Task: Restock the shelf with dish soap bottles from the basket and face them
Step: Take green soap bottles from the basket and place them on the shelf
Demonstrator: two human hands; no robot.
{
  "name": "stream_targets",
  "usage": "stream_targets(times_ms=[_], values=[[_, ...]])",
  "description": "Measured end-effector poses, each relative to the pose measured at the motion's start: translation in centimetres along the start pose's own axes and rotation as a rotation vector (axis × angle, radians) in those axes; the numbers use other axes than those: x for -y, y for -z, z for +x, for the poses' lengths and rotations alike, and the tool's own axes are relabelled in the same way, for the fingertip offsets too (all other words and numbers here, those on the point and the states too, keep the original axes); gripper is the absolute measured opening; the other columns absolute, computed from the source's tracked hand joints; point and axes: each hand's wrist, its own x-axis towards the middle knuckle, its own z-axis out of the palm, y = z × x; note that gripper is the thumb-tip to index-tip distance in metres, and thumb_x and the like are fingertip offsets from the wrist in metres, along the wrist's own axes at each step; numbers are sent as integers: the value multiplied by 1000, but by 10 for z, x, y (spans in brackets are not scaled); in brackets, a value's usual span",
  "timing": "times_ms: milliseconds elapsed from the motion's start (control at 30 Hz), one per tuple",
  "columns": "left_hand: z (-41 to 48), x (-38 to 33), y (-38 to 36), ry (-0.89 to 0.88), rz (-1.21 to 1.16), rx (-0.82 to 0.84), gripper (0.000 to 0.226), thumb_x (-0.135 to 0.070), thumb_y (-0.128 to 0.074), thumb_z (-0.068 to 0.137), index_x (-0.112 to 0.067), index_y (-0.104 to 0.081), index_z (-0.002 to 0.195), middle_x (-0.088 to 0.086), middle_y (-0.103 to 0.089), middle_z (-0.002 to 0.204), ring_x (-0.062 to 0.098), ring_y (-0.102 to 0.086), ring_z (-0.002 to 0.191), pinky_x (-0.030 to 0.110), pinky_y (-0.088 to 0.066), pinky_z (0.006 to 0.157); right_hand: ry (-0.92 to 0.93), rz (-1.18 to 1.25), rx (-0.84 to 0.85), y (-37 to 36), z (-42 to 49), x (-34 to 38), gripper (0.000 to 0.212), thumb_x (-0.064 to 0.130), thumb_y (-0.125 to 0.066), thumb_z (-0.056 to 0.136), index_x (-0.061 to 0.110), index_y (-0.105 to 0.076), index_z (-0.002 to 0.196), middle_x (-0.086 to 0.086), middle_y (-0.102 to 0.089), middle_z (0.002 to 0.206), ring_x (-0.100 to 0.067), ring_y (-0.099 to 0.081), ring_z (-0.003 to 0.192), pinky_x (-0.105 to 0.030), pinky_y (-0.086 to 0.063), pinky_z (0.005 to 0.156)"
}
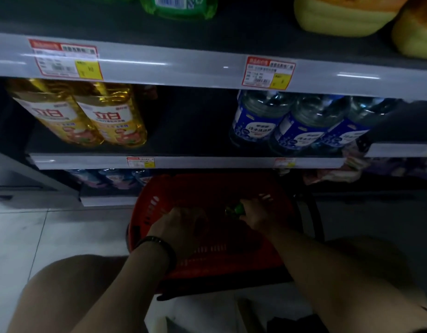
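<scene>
- red basket point(145, 212) sits on the floor point(39, 236) right in front of the shelf point(190, 135); both hands are inside it
- right hand point(255, 216): fingers curled round the top of a green bottle point(234, 209); bottle is low in the basket, mostly hidden
- left hand point(181, 222): reaches down into the basket, black wristband point(159, 243) on the wrist; too dark, cannot tell fingers' state
- middle shelf: two yellow bottles point(87, 116) at left, three blue-label bottles point(296, 123) at right, bare gap between; labels face front
</scene>
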Motion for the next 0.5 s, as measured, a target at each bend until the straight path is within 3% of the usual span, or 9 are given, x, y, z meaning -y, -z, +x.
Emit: stream_targets(times_ms=[200,333,433,500], values=[[19,8,-7,-22,-110,25,20,-47,-49,105,-38,-62,118,-9,-66,117,15,-69,98,41,-60,90,-2,-160,-96,0,3,17,38,33,-72,98,20,-65,134,-7,-67,132,-28,-65,118,-44,-55,98],[25,14,-13,-14,-105,27,20,-47,-51,105,-39,-61,121,-12,-64,117,12,-68,99,38,-59,91,13,-145,-95,-4,4,16,37,29,-72,97,20,-66,133,-6,-67,131,-27,-66,117,-45,-56,99],[25,22,-21,4,-99,29,20,-48,-52,105,-41,-60,122,-13,-63,118,11,-65,100,33,-56,89,54,-125,-163,1,-4,20,36,33,-73,95,19,-68,127,-7,-69,125,-28,-68,109,-40,-58,89],[24,28,-25,25,-107,50,19,-48,-53,104,-41,-60,121,-13,-63,116,13,-66,100,37,-58,91,96,-114,-193,15,-17,23,39,42,-73,93,18,-69,123,-8,-70,120,-29,-69,103,-39,-58,84]])
